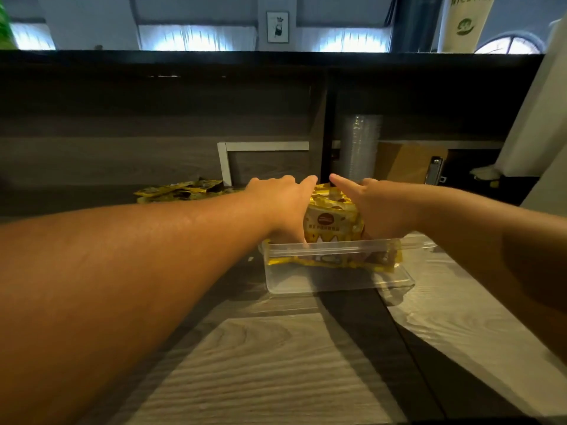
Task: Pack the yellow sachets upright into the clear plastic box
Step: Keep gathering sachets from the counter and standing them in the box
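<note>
A clear plastic box [337,279] stands on the wooden counter in front of me. A bunch of yellow sachets [333,220] stands upright in it, pressed between my two hands. My left hand [280,202] grips the bunch from the left and my right hand [376,205] from the right, index fingers stretched over the top. More yellow sachets [331,260] lie flat in the box under the bunch. A loose pile of yellow sachets [181,190] lies on the counter to the left, behind my left forearm.
A dark raised counter wall runs across the back. A stack of clear plastic cups [360,148] and a brown cardboard piece [405,164] stand behind the box. A white frame [260,148] leans on the wall. A white panel [534,118] rises at the right.
</note>
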`<state>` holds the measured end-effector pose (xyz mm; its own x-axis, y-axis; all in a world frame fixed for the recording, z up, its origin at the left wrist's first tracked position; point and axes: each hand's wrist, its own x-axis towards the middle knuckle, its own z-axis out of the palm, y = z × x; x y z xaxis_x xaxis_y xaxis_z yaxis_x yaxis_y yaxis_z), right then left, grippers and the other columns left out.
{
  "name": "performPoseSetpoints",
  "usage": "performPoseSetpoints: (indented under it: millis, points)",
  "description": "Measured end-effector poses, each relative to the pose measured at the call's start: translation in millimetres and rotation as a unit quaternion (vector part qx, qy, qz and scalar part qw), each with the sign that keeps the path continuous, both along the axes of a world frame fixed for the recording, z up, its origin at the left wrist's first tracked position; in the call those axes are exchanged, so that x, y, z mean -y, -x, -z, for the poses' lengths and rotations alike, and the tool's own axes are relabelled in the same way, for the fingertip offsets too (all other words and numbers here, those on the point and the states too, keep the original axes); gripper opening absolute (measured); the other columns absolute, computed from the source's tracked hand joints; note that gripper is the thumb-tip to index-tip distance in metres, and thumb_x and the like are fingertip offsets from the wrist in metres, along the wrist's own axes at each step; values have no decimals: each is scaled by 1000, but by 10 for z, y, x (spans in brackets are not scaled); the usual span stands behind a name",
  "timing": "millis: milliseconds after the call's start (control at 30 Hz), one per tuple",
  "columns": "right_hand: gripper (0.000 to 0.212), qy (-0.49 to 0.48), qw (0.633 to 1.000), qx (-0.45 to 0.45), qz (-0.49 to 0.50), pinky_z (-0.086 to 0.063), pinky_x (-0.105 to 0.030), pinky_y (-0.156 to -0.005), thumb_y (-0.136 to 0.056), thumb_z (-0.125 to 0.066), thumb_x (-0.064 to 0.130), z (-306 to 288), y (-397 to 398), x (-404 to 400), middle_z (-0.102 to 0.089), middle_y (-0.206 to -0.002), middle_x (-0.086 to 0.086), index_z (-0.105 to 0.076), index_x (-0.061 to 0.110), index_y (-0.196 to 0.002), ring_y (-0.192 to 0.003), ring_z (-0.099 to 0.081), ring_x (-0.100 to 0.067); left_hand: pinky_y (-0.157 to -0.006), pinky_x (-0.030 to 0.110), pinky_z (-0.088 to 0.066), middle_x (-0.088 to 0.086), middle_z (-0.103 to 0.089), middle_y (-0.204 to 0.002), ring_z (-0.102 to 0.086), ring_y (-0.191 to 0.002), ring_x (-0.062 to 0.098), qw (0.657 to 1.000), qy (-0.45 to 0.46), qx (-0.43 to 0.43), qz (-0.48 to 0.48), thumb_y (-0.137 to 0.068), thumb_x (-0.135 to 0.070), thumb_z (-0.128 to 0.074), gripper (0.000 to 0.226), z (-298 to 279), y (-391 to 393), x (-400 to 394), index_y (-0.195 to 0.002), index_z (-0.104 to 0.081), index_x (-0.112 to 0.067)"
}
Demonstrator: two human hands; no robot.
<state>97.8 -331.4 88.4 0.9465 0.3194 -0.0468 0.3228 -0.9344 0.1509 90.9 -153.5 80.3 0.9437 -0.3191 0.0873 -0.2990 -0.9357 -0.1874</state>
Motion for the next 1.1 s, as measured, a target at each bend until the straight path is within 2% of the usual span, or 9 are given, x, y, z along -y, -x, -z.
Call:
performPoseSetpoints:
  millis: [133,233,333,467,600,767,900,1000,1100]
  points:
    - [104,59,990,127,-18,-54,-41,-86,-82,-77,31,109,-53,8,-49,-135,-12,-2,31,-155,-116,-54,-31,-74,39,-54,-4,-59,-115,-58,-102,18,999,29,36,7,-64,-66,-80,98,23,-25,-22,-141,-31,-32]
    - [81,68,983,170,-29,-57,-37,-73,-81,-78,34,124,-83,21,-59,-114,-7,-28,25,-144,-98,-61,-26,-66,36,-49,-7,-58,-108,-56,-97,16,998,37,47,2,-64,-65,-80,92,40,-40,-12,-137,-34,-33]
    - [82,95,978,176,-54,-52,-29,-59,-71,-82,53,71,-100,54,-62,-98,0,-35,25,-132,-79,-61,-17,-66,37,-49,-5,-59,-110,-57,-99,18,998,34,45,-6,-66,-64,-80,91,40,-36,5,-138,-34,-32]
    - [97,10,992,110,-66,-54,-35,-83,-69,-85,47,101,-150,144,-54,-124,-4,-25,30,-144,-104,-56,-21,-79,48,-53,-2,-59,-112,-58,-102,24,998,2,50,-28,-66,-70,-76,92,41,0,28,-138,-33,-32]
    - [100,-10,993,103,-60,-42,-52,-103,-69,-79,58,61,-79,109,-50,-137,0,-19,37,-147,-124,-50,-25,-81,49,-53,-1,-58,-109,-57,-98,24,998,1,49,-40,-66,-72,-75,94,44,26,63,-139,-32,-32]
    - [93,5,992,125,-31,-25,-65,-108,-71,-72,67,81,-24,-45,-56,-134,3,-25,34,-144,-126,-50,-27,-74,42,-50,-1,-57,-117,-50,-92,20,998,34,56,-26,-71,-63,-77,97,53,60,71,-148,-24,-35]
    - [100,8,993,112,-34,-20,-68,-109,-73,-74,62,38,40,-123,-45,-146,1,-18,33,-151,-136,-40,-29,-92,55,-50,3,-52,-130,-53,-118,29,997,61,31,-21,-70,-58,-80,103,27,77,36,-151,-19,-38]
    - [105,-38,995,87,-37,-25,-67,-109,-70,-76,63,-44,102,-181,-43,-146,2,-17,36,-152,-135,-40,-28,-104,63,-39,4,-43,-144,-43,-133,34,993,115,13,-11,-69,-54,-83,110,-48,95,-55,-154,-15,-39]
    - [103,-98,991,73,-63,-38,-58,-106,-68,-77,63,-131,162,-249,-46,-144,5,-22,37,-150,-129,-44,-23,-105,61,-41,2,-41,-147,-43,-134,32,981,193,-8,17,-65,-53,-85,111,-94,161,-231,-153,-19,-40]
